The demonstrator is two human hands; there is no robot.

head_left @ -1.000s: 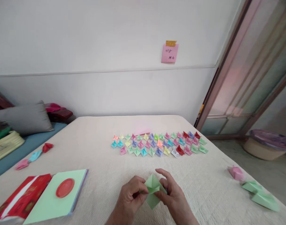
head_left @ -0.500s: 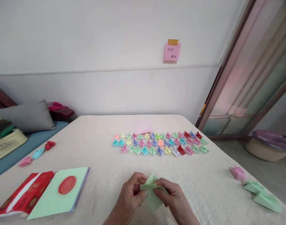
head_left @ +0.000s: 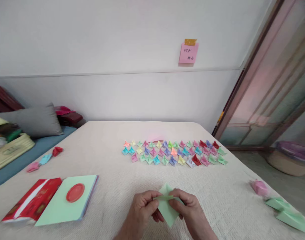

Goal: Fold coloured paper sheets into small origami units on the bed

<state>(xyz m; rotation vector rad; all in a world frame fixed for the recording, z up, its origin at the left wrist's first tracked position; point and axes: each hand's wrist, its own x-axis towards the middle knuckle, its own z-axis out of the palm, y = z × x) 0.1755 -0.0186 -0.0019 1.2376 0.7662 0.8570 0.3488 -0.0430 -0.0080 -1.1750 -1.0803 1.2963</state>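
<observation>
Between my two hands is a piece of folded light green paper (head_left: 168,211), held above the near part of the covered table. One pointed corner stands up at the top and another hangs down toward me; a crease runs across its upper part. My left hand (head_left: 145,208) pinches the left edge between thumb and forefinger, its other fingers curled beneath. On the right edge, my right hand (head_left: 188,208) grips with thumb in front and forefinger at the top. Beyond my hands stand several rows of small folded paper boats (head_left: 164,161) in many colours.
At left lie a stack of green paper (head_left: 55,211) with a red round lid (head_left: 75,193) on it, and a red packet (head_left: 35,198). Folded pieces sit near the left edge (head_left: 45,159). A pink folded piece (head_left: 259,187) and green folded paper (head_left: 292,220) lie near the right edge.
My left fingers have shifted up along the paper's edge, from curled beside it to pinching its upper left. The whole view has shifted slightly.
</observation>
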